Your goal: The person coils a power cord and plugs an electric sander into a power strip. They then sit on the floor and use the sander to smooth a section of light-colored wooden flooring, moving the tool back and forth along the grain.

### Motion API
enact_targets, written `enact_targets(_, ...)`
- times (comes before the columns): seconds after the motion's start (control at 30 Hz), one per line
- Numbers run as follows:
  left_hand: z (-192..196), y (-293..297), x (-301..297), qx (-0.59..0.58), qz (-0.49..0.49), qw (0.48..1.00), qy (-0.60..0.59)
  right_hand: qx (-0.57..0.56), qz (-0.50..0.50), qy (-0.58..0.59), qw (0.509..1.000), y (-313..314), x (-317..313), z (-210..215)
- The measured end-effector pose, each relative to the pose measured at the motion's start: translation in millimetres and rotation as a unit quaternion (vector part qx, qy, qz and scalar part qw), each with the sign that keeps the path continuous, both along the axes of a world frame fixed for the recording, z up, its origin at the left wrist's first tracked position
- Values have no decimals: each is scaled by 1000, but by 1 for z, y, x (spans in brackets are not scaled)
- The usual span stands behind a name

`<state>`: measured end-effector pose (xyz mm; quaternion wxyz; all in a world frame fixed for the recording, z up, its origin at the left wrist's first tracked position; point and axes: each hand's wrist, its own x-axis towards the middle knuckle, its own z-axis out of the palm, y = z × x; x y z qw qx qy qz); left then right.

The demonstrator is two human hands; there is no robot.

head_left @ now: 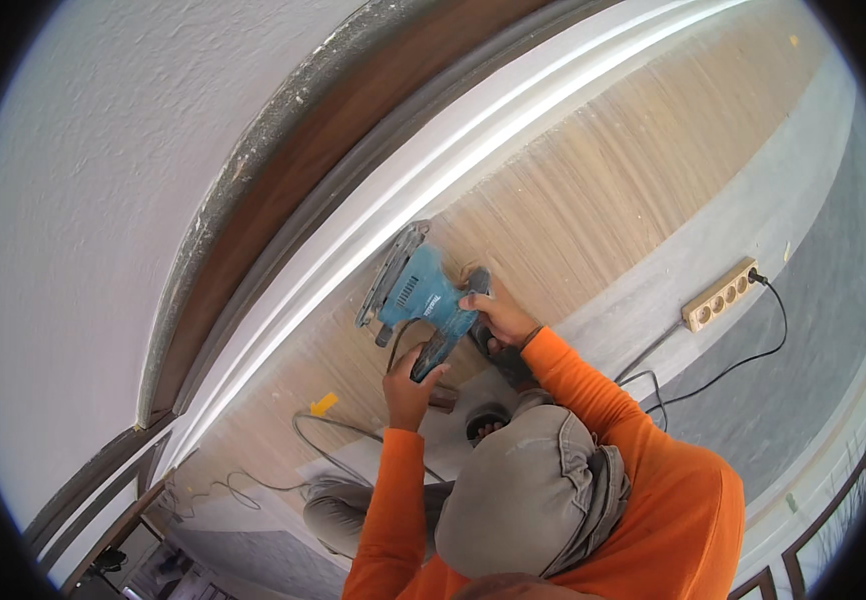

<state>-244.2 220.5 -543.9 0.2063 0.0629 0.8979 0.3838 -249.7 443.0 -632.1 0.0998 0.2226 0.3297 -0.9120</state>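
Observation:
Both my hands are on a blue electric sheet sander (423, 295). It is turned on its side, its flat pad facing the white trim at the foot of the wall (293, 295); whether the pad touches the trim I cannot tell. My left hand (411, 388) is wrapped round the rear handle, beside the spot where the power cord (400, 338) comes out. My right hand (505, 315) grips the front of the body, thumb on top, near a dark knob. Under the sander lies wood-grain flooring (593, 190). The underside of the tool is partly hidden.
A power strip (721, 297) with a black plug lies on the grey floor band to the right. Loose cable (338, 460) runs across the floor at the left, near a yellow scrap (324, 405). My bent knee (513, 490) and sandalled foot (488, 420) are close by.

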Motion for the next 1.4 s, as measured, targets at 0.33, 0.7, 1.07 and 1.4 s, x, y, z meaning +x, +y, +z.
enact_targets(0.33, 12, 5, -10, -25, -27, 999, 20, -31, -30, -5, 999, 3, 2, 8)
enact_targets(0.7, 15, 3, -10, -20, -28, 999, 30, -4, -29, 4, 1000, 7, 0, 18)
enact_targets(1.07, 13, -6, -2, -5, -17, 1000, 26, -1, -6, 12, 1000, 2, 1, 24)
enact_targets(1.4, 15, -5, -1, -19, -21, 999, 37, -10, 18, 29, 999, 3, -1, 24)
